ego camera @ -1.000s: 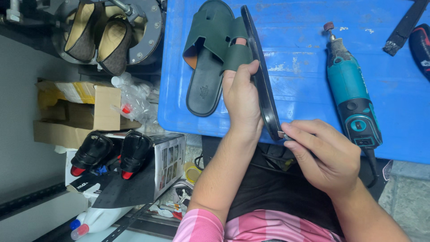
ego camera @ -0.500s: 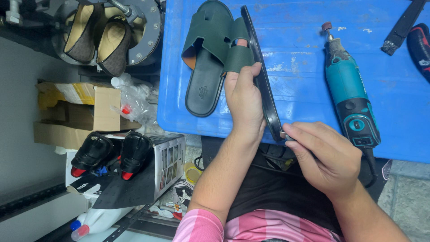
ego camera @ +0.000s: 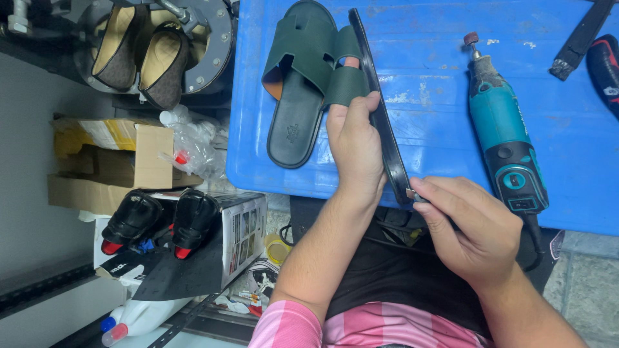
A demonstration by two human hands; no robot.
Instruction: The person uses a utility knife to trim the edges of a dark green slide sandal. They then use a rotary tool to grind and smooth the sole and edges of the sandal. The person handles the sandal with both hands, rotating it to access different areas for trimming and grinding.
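My left hand (ego camera: pixel 355 147) grips a dark green slide sandal (ego camera: pixel 378 109) held on its edge over the blue tabletop (ego camera: pixel 425 116), fingers wrapped over its strap. My right hand (ego camera: pixel 474 229) pinches a small tool, mostly hidden by the fingers, against the heel end of that sandal's black sole. A second dark green sandal (ego camera: pixel 298 90) lies flat on the blue top, just left of my left hand.
A teal rotary tool (ego camera: pixel 506 138) with a grinding bit lies right of the sandals. Two brown shoes (ego camera: pixel 138 51) sit on a round machine at top left. Cardboard boxes (ego camera: pixel 113 161), black shoes (ego camera: pixel 158 222) and a white bottle (ego camera: pixel 138 319) crowd the floor.
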